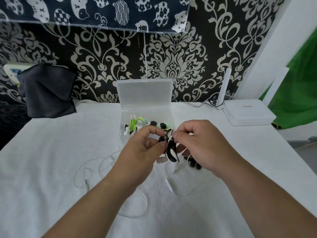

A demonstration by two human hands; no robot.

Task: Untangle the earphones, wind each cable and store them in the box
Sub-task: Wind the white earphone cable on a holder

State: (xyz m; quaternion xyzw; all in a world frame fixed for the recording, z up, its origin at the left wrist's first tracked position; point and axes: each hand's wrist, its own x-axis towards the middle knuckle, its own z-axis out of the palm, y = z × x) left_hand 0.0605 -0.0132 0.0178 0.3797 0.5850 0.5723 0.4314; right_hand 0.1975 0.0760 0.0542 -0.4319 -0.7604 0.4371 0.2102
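A clear plastic box (145, 112) stands open at the table's middle, its lid upright, with wound green, white and black earphones (135, 125) inside. In front of it my left hand (142, 152) pinches a black earpiece and cable loop (169, 150). My right hand (202, 148) grips the white cable (171, 139) tangled with that black loop. White cable loops (104, 164) trail over the cloth below my hands, and a jack plug (87, 183) lies at the left. Another plug (175, 170) hangs under my right hand.
A white cloth (51, 169) covers the table. A white router (248, 112) with an upright antenna sits at the back right. A dark cloth (48, 90) hangs at the back left against the patterned wall. A green sheet (295, 93) is at the far right.
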